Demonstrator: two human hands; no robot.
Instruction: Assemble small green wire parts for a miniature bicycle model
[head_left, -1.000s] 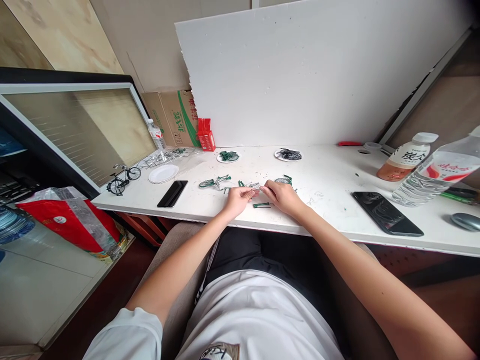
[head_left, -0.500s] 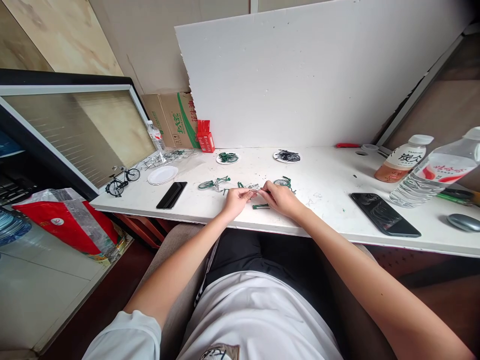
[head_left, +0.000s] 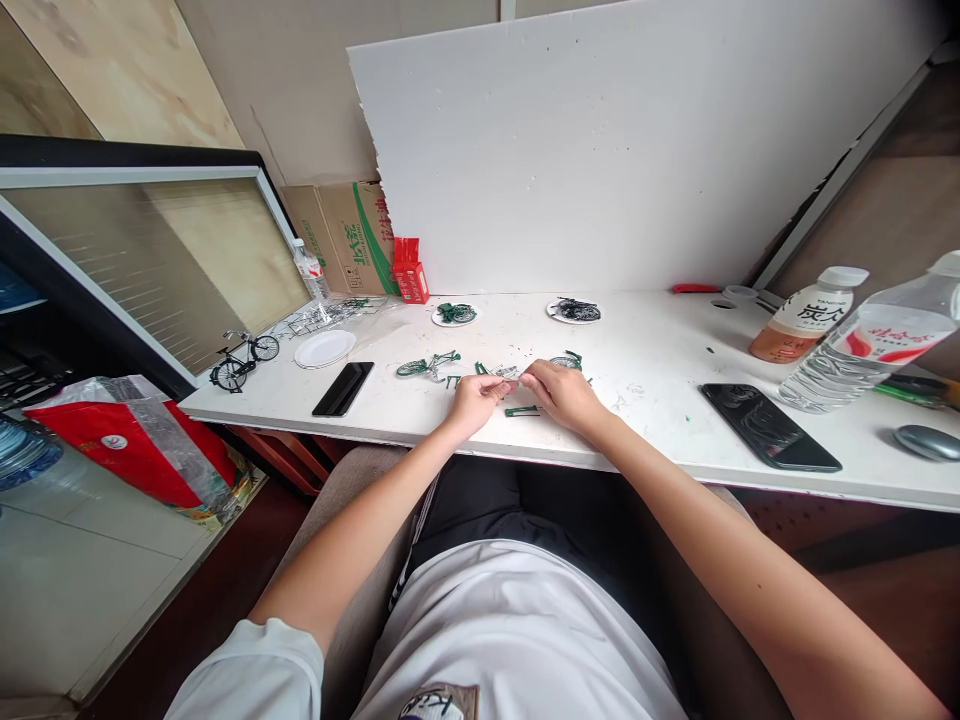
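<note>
My left hand (head_left: 474, 402) and my right hand (head_left: 561, 392) meet over the white table (head_left: 652, 350), both pinching a small silver model part (head_left: 508, 373) between their fingertips. A green bar-shaped piece (head_left: 522, 410) lies on the table just under the hands. To the left rests a partly built green model bicycle (head_left: 428, 366). A small wheel with green parts (head_left: 566, 361) sits just behind my right hand.
A finished black model bicycle (head_left: 241, 361), a white plate (head_left: 325, 348) and a black phone (head_left: 343, 388) lie at left. Two small plates of parts (head_left: 454, 314) (head_left: 574, 311) sit at the back. Another phone (head_left: 769, 426), two bottles (head_left: 806, 314) (head_left: 874, 342) and a mouse (head_left: 930, 441) are at right.
Both hands stay pinched on the small part with only slight finger shifts; the view has wobbled a little.
</note>
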